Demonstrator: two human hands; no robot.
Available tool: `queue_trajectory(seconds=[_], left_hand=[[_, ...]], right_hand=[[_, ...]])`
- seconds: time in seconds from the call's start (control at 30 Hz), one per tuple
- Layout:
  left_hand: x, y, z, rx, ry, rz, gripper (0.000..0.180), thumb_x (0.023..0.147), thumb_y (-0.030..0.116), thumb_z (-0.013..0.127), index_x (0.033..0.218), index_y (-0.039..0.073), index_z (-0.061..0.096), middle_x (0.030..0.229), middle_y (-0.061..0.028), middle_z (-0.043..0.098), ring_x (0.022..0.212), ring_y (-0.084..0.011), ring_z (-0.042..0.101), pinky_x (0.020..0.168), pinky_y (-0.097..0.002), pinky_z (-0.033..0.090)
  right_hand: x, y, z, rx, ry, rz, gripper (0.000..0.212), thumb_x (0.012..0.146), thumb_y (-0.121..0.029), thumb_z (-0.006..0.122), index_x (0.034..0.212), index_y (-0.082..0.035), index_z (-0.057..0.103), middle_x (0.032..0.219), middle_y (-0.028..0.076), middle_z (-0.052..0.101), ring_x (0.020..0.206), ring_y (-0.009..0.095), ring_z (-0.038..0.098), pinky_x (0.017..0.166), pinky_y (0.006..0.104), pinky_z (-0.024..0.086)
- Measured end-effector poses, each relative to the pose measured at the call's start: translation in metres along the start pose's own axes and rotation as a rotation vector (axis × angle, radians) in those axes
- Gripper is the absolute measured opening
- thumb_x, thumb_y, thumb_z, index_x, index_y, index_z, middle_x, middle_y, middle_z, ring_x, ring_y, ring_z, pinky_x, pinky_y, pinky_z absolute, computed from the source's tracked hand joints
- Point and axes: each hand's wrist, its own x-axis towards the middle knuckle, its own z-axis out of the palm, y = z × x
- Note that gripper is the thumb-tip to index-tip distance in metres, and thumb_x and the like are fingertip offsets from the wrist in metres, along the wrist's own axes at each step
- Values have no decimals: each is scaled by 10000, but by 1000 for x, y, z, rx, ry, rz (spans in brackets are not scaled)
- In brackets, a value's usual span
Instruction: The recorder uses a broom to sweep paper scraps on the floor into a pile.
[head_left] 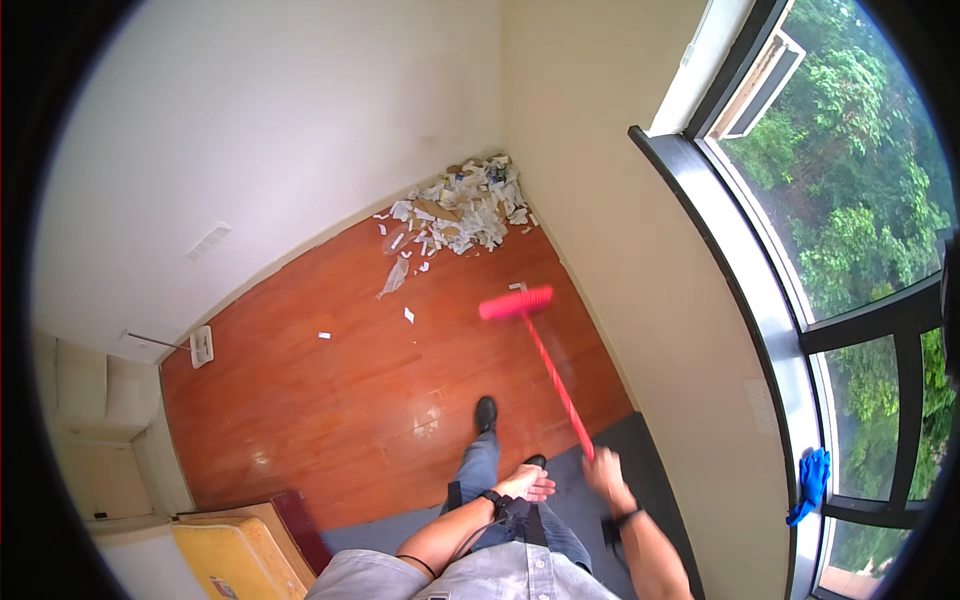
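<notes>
A pink broom (560, 385) slants away from me over the reddish wood floor, its broad head smeared a little by motion. My right hand (604, 474) is wrapped round the end of its handle. In front of my waist my left hand (528, 484) rests palm up with the fingers stretched out, holding nothing. Beyond the broom head, a heap of torn paper and cardboard scraps (465, 212) fills the far corner. A small white scrap lies just past the broom head by the right wall, and a few others are scattered to its left.
A white dustpan (202, 346) with a long handle stands by the left wall. Yellow and brown boards (235, 555) lean at the lower left. Grey flooring (645, 460) lies under my feet. Blue gloves (810, 485) hang on the window ledge (735, 230) at right.
</notes>
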Motion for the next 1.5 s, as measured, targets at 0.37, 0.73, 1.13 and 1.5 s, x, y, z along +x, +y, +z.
queue_trajectory(seconds=[0.37, 0.73, 1.13, 1.5], left_hand=[[-8, 131, 10, -32, -112, 73, 215, 915, 206, 496, 1089, 84, 469, 1002, -113, 636, 923, -264, 632, 759, -381, 522], [12, 181, 29, 34, -150, -71, 241, 916, 257, 507, 1087, 90, 474, 1019, -105, 630, 919, -248, 630, 791, -384, 515], [-11, 245, 13, -308, 26, 210, 155, 914, 234, 497, 997, 104, 513, 1059, -132, 633, 961, -275, 622, 827, -419, 504], [27, 278, 105, -427, -178, 298, 211, 883, 245, 564, 1008, 79, 532, 1052, -110, 634, 989, -245, 616, 855, -380, 498]], right_hand=[[105, -73, -117, 310, 0, 83, 219, 794, -229, 591, 825, -13, 614, 666, 217, 593, 674, 381, 628, 600, 436, 489], [19, -18, -123, 149, -201, 300, 194, 789, -197, 634, 804, -6, 599, 668, 239, 592, 698, 411, 615, 635, 466, 487], [384, -67, -142, 56, -227, 80, 287, 809, -256, 606, 860, 25, 645, 716, 191, 646, 613, 342, 645, 556, 411, 542], [298, -76, -253, 991, -428, 521, 117, 866, -128, 564, 796, -45, 522, 548, -30, 405, 382, 59, 346, 319, 233, 241]])
